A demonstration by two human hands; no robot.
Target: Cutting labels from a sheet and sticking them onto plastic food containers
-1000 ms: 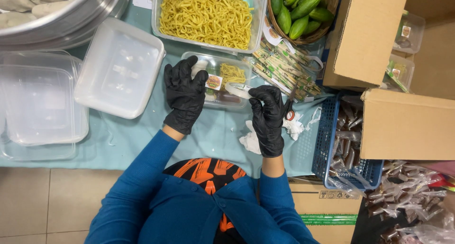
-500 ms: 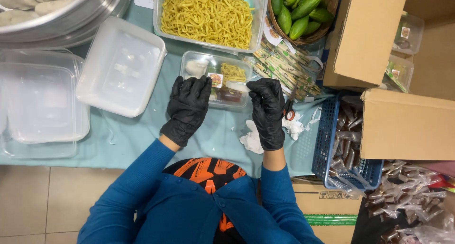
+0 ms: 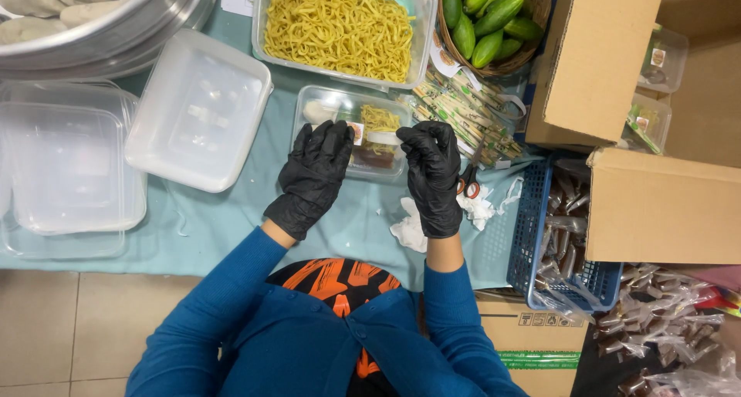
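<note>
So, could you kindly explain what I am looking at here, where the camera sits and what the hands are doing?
There is no machine here: a person in a blue top works with two hands in black gloves. The single camera sits on the person's head and looks straight down. The left hand and the right hand meet over a small clear meal tray and seem to hold a small white packet between their fingertips. The tray lies on a teal cloth. Behind it stands a tub of yellow noodles, with a basket of cucumbers beside it. Empty clear lids lie to the left, and a blue crate to the right.
</note>
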